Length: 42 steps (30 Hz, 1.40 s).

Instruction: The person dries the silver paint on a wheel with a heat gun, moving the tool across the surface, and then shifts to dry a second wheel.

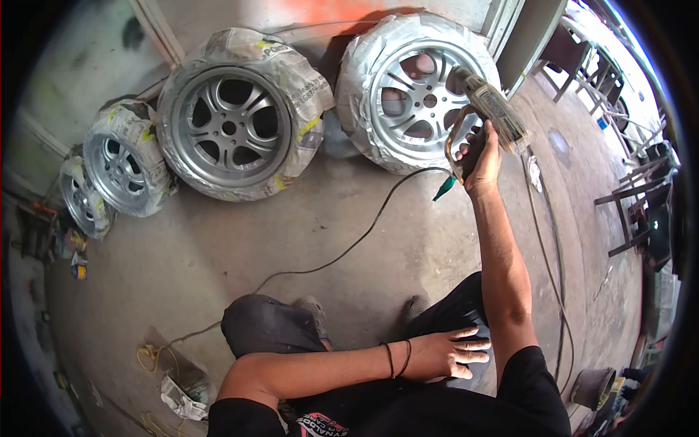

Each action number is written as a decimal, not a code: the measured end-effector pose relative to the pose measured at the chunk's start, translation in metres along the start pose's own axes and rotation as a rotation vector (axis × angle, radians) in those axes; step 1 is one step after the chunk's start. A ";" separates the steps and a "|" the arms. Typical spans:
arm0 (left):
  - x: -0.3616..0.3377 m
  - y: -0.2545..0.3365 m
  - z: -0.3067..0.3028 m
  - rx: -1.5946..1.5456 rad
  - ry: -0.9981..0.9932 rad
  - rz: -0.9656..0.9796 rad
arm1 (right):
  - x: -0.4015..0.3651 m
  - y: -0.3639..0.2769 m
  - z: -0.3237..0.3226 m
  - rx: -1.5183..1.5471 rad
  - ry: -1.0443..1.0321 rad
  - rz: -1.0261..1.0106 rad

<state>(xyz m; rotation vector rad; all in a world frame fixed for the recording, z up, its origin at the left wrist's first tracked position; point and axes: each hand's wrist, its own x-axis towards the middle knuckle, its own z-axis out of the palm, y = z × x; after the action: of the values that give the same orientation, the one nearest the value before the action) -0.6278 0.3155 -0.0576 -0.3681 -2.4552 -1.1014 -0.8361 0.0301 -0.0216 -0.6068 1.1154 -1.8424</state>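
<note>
My right hand (482, 160) is wrapped round the handle of a heat gun (499, 109), raised at the end of an outstretched arm. Its nozzle points up and left, overlapping the right edge of a silver wheel rim (413, 98). Paper covers the tyre (357, 87) around that rim. A black cord (378, 211) trails from the handle across the floor, with a green scrap (444, 189) hanging near its top. My left hand (445, 355) lies palm down on my right thigh, fingers spread and holding nothing.
Left of the nearest wheel, another silver wheel (228, 167) wrapped in newspaper leans against the wall, with two smaller ones (116, 171) beyond it. Cables (542, 240) run along the floor at right. Chairs (630, 211) stand farther right, and a bucket (593, 386) sits at lower right.
</note>
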 end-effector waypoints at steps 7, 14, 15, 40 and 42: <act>0.001 0.000 0.000 -0.010 0.005 0.002 | 0.000 0.003 -0.002 0.073 0.059 0.033; 0.001 -0.001 0.002 -0.020 -0.001 0.003 | -0.005 -0.001 0.001 0.104 -0.021 0.121; 0.001 -0.001 0.003 -0.022 0.009 0.005 | -0.005 0.000 0.001 0.131 -0.061 0.156; 0.001 -0.002 0.004 -0.029 0.025 0.010 | 0.000 0.024 -0.001 0.237 -0.153 0.439; 0.001 -0.002 0.004 -0.022 0.017 0.007 | -0.003 0.023 0.002 0.204 -0.178 0.440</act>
<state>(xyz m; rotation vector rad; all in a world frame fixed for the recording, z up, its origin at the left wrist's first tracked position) -0.6303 0.3168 -0.0610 -0.3724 -2.4268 -1.1245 -0.8233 0.0264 -0.0411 -0.3625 0.8493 -1.4663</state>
